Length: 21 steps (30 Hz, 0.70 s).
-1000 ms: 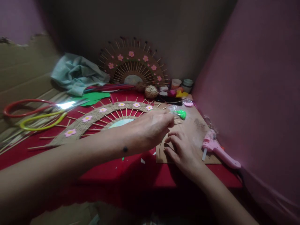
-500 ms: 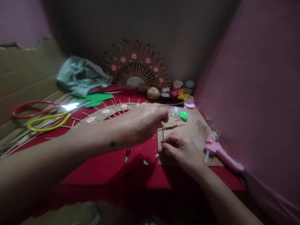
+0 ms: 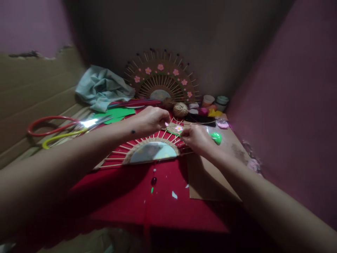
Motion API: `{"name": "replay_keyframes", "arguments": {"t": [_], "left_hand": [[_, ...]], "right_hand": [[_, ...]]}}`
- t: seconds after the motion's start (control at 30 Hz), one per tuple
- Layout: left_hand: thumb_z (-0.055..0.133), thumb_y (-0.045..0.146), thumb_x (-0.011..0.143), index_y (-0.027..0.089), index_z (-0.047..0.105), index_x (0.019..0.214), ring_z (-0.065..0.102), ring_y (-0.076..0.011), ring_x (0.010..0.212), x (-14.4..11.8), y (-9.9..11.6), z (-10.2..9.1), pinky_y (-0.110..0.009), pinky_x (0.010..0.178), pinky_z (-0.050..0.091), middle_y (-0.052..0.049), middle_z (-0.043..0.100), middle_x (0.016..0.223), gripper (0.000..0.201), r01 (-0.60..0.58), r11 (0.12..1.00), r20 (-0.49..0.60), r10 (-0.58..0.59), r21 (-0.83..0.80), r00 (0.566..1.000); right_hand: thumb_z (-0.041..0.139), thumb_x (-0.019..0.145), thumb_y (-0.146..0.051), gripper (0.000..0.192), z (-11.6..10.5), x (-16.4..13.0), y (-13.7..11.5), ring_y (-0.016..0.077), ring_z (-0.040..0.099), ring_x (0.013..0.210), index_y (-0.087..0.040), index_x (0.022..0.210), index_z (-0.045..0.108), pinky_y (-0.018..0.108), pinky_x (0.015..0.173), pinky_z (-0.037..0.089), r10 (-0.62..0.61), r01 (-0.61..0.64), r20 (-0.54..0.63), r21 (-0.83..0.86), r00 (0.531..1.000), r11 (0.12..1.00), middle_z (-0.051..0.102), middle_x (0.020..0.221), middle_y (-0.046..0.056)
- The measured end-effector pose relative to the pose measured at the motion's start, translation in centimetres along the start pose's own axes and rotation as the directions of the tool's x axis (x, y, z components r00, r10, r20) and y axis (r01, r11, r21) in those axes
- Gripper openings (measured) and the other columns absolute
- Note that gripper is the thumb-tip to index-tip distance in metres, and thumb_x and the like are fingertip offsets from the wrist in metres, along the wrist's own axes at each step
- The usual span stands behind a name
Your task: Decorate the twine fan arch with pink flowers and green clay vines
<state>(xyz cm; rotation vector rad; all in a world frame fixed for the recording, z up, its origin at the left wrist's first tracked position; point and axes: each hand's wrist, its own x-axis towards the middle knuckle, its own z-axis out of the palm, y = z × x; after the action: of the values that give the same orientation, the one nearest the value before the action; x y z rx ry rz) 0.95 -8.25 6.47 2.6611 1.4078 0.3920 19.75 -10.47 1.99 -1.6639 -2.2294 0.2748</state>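
Hands meet over woven fan point(image 3: 147, 147): my left hand point(image 3: 151, 119) fingers curled on its rim, right hand point(image 3: 196, 137) pinching thin green strip point(image 3: 172, 132) w/ pink flower point(image 3: 178, 128) beside.

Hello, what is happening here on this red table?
A person is working with both bare hands on a half-round fan-shaped piece made of thin sticks and woven twine, lying flat on the red table. The left hand and the right hand meet at its upper rim, next to a small pink flower; a thin green piece lies between the fingertips. A similar fan stands against the wall, with a ball of twine in front and scissors to the left.
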Motion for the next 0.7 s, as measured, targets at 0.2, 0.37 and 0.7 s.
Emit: {"name": "replay_keyframes", "arguments": {"t": [0.2,0.37,0.7], "left_hand": [[0.058,0.014,0.077,0.016,0.072,0.095,0.061,-0.017,0.074,2.0,-2.1,1.3,-0.025,0.062,0.038,-0.005,0.07,0.081,0.022,0.034,0.999,0.016,-0.034,0.035,0.999],[0.055,0.011,0.079,0.014,0.071,0.096,0.061,-0.0154,0.071,2.7,-3.4,1.8,-0.025,0.063,0.037,-0.005,0.07,0.079,0.024,0.058,0.998,0.017,-0.058,0.022,0.998],[0.058,0.013,0.079,0.015,0.071,0.096,0.06,-0.0147,0.073,3.1,-5.1,3.0,-0.024,0.064,0.038,-0.004,0.07,0.082,0.021,0.079,0.997,0.013,-0.079,0.004,0.997]], "right_hand": [[0.058,0.072,-0.011,0.02,1.8,3.6,0.7,0.0163,0.055,0.062,-0.018,0.075,0.077,0.029,0.057,0.031,-0.013,0.01,-0.023,-0.133,1.0,0.991,0.068,0.069,0.008],[0.064,0.076,-0.019,0.017,2.7,5.4,1.2,0.0176,0.056,0.071,-0.02,0.084,0.078,0.029,0.062,0.033,-0.057,0.047,-0.043,-0.194,0.997,0.98,0.068,0.08,0.008],[0.057,0.082,-0.018,0.021,3.9,6.0,1.3,0.019,0.051,0.077,-0.018,0.086,0.077,0.031,0.065,0.032,-0.139,0.125,-0.022,-0.306,0.99,0.944,0.063,0.084,0.01]]}}
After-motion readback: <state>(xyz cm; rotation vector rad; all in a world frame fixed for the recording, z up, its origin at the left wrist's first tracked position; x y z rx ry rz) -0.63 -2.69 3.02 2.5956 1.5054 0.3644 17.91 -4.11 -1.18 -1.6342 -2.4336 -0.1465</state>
